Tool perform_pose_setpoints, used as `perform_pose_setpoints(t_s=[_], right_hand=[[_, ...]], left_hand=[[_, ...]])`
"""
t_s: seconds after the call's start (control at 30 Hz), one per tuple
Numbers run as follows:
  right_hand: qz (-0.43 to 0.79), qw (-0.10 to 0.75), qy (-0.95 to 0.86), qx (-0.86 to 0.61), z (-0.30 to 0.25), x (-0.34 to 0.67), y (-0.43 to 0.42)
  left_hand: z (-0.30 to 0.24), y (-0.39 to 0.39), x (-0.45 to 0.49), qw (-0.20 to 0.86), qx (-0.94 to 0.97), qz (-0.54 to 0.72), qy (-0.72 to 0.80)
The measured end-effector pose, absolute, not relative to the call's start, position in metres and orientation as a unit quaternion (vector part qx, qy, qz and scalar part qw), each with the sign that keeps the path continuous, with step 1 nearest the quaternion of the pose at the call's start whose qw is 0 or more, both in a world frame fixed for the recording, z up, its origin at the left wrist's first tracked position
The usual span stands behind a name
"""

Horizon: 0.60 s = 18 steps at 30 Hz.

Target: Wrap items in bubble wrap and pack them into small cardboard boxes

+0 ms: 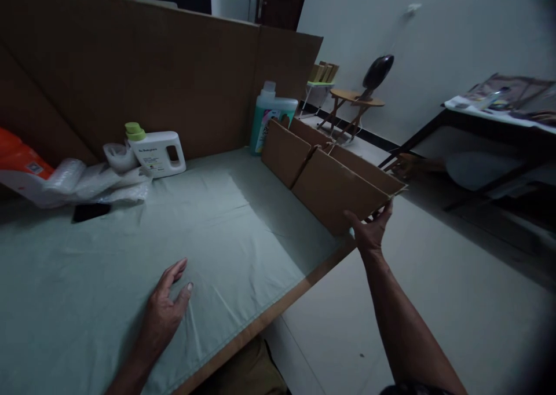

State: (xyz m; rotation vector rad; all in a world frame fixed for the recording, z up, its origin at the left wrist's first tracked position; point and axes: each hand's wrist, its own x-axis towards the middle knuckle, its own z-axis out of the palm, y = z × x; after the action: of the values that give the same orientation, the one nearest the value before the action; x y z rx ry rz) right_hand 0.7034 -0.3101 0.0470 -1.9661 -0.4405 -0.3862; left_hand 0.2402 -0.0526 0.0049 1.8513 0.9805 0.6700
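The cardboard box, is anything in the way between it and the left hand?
Nothing visible: only bare pale green cloth lies between the left hand and the cardboard box. The right hand holds the box's near end. The white bottle stands farther back, out of that path.

The box [341,189] is brown, the cloth [204,221] pale green.

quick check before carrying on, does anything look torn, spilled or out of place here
The cardboard, held at one end by the right hand, looks odd: a gap splits its near side and its rim looks ragged, perhaps cut or torn. No spill shows on the cloth.
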Motion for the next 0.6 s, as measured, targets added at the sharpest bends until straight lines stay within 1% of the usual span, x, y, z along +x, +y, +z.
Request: perform_pose_setpoints(t_s=[0.1, 0.17, 0.43, 0.6], right_hand=[[-0.158, 0.561, -0.178, -0.793, 0.046, 0.708, -0.315], [-0.153, 0.572, -0.178, -0.786, 0.045, 0.711, -0.318], [-0.149, 0.593, -0.186, -0.769, 0.039, 0.722, -0.324], [-0.138, 0.587, -0.195, -0.773, 0.039, 0.723, -0.325]], left_hand=[[0.004, -0.052, 0.240, 0.452, 0.751, 0.275, 0.396], [0.003, -0.051, 0.240, 0.448, 0.753, 0.275, 0.396], [0.001, -0.052, 0.240, 0.441, 0.763, 0.280, 0.381], [-0.002, -0.051, 0.240, 0.425, 0.775, 0.287, 0.369]])
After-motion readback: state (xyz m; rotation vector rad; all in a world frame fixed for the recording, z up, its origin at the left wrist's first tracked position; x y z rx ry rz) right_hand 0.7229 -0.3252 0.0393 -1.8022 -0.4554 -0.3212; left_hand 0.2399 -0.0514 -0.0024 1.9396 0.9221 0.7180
